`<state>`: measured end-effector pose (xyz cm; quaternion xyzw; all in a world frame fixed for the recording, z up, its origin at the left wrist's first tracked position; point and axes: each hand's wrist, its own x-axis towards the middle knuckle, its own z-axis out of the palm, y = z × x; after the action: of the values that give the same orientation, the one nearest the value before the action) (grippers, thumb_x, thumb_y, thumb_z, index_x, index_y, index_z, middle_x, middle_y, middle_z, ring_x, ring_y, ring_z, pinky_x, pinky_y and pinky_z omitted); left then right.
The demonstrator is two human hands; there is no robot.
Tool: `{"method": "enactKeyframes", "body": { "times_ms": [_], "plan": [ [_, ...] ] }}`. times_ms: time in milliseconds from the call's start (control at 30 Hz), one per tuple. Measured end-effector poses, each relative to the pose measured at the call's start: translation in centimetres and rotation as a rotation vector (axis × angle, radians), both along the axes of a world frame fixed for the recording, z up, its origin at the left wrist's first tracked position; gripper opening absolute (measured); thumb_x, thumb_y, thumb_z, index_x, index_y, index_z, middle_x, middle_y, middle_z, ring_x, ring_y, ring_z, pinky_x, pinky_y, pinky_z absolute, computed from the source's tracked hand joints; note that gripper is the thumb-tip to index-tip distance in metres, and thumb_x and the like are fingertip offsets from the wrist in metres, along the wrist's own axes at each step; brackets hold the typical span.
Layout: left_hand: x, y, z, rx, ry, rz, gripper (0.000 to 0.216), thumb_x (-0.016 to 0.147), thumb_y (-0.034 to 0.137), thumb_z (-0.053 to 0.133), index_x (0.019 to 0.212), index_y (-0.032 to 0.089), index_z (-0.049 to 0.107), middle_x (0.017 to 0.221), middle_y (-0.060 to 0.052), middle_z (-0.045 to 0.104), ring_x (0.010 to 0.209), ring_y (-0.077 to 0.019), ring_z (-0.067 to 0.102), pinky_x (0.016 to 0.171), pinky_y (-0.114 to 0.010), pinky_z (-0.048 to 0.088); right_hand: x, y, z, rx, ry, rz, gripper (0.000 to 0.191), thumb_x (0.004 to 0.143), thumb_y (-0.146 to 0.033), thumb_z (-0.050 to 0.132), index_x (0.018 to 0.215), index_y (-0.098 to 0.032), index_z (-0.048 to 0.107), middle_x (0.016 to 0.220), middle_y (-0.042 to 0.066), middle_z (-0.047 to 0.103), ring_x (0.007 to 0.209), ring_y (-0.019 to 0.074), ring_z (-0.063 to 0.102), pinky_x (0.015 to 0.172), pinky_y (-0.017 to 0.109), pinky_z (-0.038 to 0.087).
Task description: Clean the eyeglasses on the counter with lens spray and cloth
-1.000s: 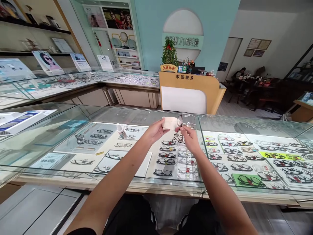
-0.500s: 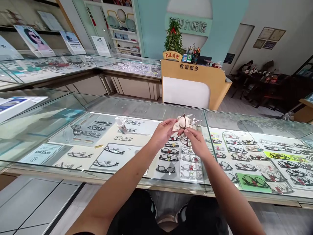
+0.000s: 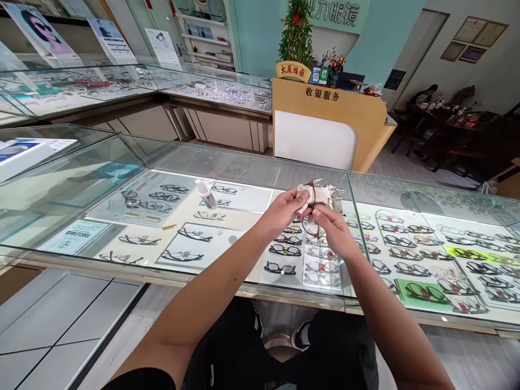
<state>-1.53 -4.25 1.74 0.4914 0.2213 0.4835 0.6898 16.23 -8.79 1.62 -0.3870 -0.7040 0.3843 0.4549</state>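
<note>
My left hand (image 3: 293, 205) is closed on a pale cloth (image 3: 320, 196), its thumb pressing the cloth against one lens of a pair of glasses. The glasses (image 3: 311, 227) have a thin brown frame and are held on end above the glass counter, one rim up in the cloth and the other hanging lower. Pinched in my right hand (image 3: 329, 221) is the middle of that frame, near the bridge. The cloth partly hides the upper lens. To the left, a white spray bottle (image 3: 206, 194) stands on the counter top.
The glass display counter (image 3: 252, 168) runs across in front of me, with rows of glasses (image 3: 280, 268) inside it. A white box (image 3: 24, 157) lies at its left end. Beyond stands a wooden cashier desk (image 3: 325, 96) with a plant (image 3: 296, 38).
My left thumb has come over the front of the cloth, which is now folded closer around the upper lens. The view has tilted downward. My right hand keeps its pinch on the frame.
</note>
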Motion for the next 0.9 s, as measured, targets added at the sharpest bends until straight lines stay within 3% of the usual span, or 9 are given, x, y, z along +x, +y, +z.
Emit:
{"method": "enactKeyframes", "body": {
  "times_ms": [100,300,500,667,900],
  "plan": [
    [0.1,-0.1,0.1,-0.012,-0.040,-0.044,0.048,0.086,0.062,0.086,0.087,0.017,0.068,0.063,0.004,0.051,0.056,-0.0080,0.044,0.062,-0.026,0.040,0.0,0.0,0.1,-0.022,0.018,-0.002,0.048,0.107,-0.063,0.055,0.100,-0.025,0.084,0.089,0.005,0.068,0.086,0.0234,0.057,0.086,0.037,0.048],
    [-0.2,-0.2,0.3,0.002,-0.036,-0.090,0.046,0.083,0.054,0.092,0.089,0.017,0.066,0.062,0.005,0.054,0.056,-0.0081,0.047,0.059,-0.024,0.039,0.1,0.1,0.2,-0.090,0.089,0.087,0.046,0.107,-0.061,0.056,0.101,-0.026,0.086,0.097,0.007,0.077,0.100,0.0268,0.067,0.099,0.040,0.050],
    [-0.3,-0.1,0.5,0.025,-0.032,-0.082,0.047,0.076,0.048,0.098,0.092,0.016,0.067,0.065,0.005,0.055,0.052,-0.0067,0.046,0.052,-0.023,0.037,0.0,0.3,-0.1,-0.117,0.083,0.082,0.050,0.103,-0.066,0.059,0.094,-0.025,0.085,0.092,0.006,0.075,0.093,0.0255,0.065,0.094,0.038,0.052],
    [0.0,-0.2,0.1,0.016,-0.044,-0.005,0.051,0.074,0.053,0.098,0.086,0.018,0.063,0.064,0.006,0.056,0.047,-0.0055,0.044,0.046,-0.022,0.034,-0.2,0.2,-0.8,-0.137,0.062,0.062,0.050,0.101,-0.069,0.062,0.092,-0.025,0.084,0.085,0.003,0.070,0.085,0.0224,0.060,0.086,0.035,0.051],
    [-0.4,0.0,0.2,-0.004,-0.047,-0.005,0.055,0.081,0.064,0.088,0.077,0.018,0.060,0.058,0.005,0.051,0.044,-0.0074,0.047,0.045,-0.024,0.037,-0.5,-0.1,-0.3,-0.118,0.031,0.099,0.050,0.103,-0.068,0.058,0.101,-0.026,0.086,0.098,0.005,0.078,0.100,0.0263,0.067,0.097,0.039,0.051]
  ]
}}
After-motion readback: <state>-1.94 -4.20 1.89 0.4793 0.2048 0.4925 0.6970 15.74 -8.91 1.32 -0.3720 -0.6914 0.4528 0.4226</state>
